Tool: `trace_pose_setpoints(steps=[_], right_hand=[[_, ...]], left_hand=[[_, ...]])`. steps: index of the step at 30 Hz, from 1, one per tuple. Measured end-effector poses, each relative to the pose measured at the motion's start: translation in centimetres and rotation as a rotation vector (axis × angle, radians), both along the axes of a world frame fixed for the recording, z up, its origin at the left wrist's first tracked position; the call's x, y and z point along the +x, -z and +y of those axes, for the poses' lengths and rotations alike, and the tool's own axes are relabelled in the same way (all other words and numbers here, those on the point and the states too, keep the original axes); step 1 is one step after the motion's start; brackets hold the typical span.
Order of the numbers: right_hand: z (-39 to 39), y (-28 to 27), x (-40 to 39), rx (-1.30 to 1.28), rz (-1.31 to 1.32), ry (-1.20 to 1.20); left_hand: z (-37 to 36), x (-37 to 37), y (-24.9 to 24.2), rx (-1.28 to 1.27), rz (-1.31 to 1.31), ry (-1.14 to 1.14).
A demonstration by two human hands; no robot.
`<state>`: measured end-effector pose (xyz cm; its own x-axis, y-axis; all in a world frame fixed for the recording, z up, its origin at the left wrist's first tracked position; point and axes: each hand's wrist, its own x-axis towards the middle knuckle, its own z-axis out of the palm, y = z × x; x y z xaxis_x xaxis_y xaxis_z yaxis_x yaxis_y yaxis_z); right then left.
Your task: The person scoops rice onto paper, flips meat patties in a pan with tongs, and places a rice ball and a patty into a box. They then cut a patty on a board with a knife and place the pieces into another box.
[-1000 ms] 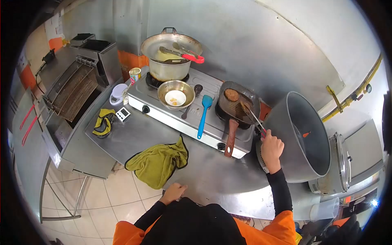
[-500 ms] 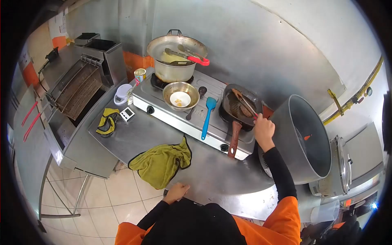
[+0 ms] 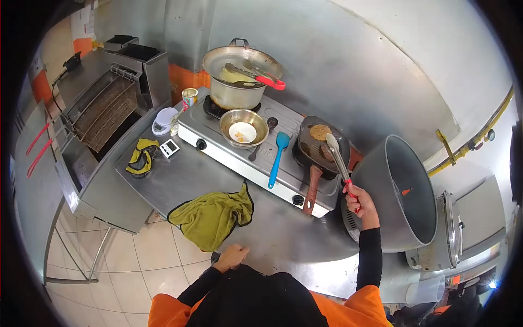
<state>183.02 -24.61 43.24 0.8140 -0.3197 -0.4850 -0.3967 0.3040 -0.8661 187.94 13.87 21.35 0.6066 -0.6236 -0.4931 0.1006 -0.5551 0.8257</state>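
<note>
My right hand [image 3: 360,203] is closed around the red handle of metal tongs [image 3: 340,162]. The tongs' tips are over the square grill pan [image 3: 305,143], close to a browned patty [image 3: 320,132] lying flat in it. A second, darker patty [image 3: 327,153] shows partly behind the tongs. The pan sits on the right burner, its brown handle pointing towards me. By the counter's front edge my left hand [image 3: 231,257] has its fingers curled; what they hold, if anything, is hidden. Just beyond it lies a green cloth [image 3: 210,220].
On the stove [image 3: 239,170] stand a large pot [image 3: 235,97] with other tongs on top, a steel bowl [image 3: 224,131] and a blue spatula [image 3: 278,158]. A big grey drum-shaped vessel [image 3: 395,218] is at the right, a timer [image 3: 169,148] and scale [image 3: 163,120] at the left.
My right hand has drawn the tongs back towards me, the tips moving away from the far part of the pan. The browned patty now shows flat there. My left hand has barely moved.
</note>
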Motion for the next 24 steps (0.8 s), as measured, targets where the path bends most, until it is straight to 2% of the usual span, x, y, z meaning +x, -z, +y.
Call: trace_pose_setpoints(steps=[1, 3, 4, 6, 7, 9, 10, 11, 14, 18, 22, 24], right_hand=[[-0.2, 0.1, -0.1, -0.002, -0.001, 0.004], [-0.8, 0.4, 0.0, -0.399, 0.052, 0.075], [-0.5, 0.4, 0.0, -0.397, 0.052, 0.076], [0.3, 0.5, 0.1, -1.748, 0.023, 0.177], [1.4, -0.2, 0.5, -1.746, 0.026, 0.179], [3.6, -2.3, 2.0, -1.983, 0.369, 0.185], [3.5, -2.0, 2.7, -2.109, 0.42, 0.135], [3.0, -1.2, 3.3, -2.105, 0.429, 0.141], [2.9, 0.1, 4.7, -2.234, 0.385, -0.042], [4.9, -1.7, 3.8, -2.153, 0.385, -0.051], [6.3, -3.8, 1.3, -2.223, 0.453, -0.064], [6.0, -3.2, 0.4, -2.233, 0.469, -0.078]], left_hand=[[0.0, 0.0, 0.1, -0.016, -0.002, -0.006], [0.0, 0.1, 0.2, -0.006, 0.022, 0.001], [0.0, 0.1, 0.1, 0.006, 0.048, 0.005], [0.1, 0.1, 0.1, 0.005, 0.01, 0.009], [0.1, 0.1, 0.0, 0.0, -0.027, 0.011], [0.0, 0.2, -0.2, 0.013, -0.016, 0.016], [0.0, 0.2, -0.3, 0.024, -0.005, 0.017], [-0.1, 0.1, -0.1, 0.026, -0.006, 0.026], [-0.2, 0.1, 0.9, 0.033, 0.01, -0.008], [0.1, 0.1, 0.7, -0.008, -0.006, 0.01], [0.0, 0.2, -1.5, 0.04, 0.062, -0.013], [0.1, 0.2, -1.3, 0.045, 0.094, -0.012]])
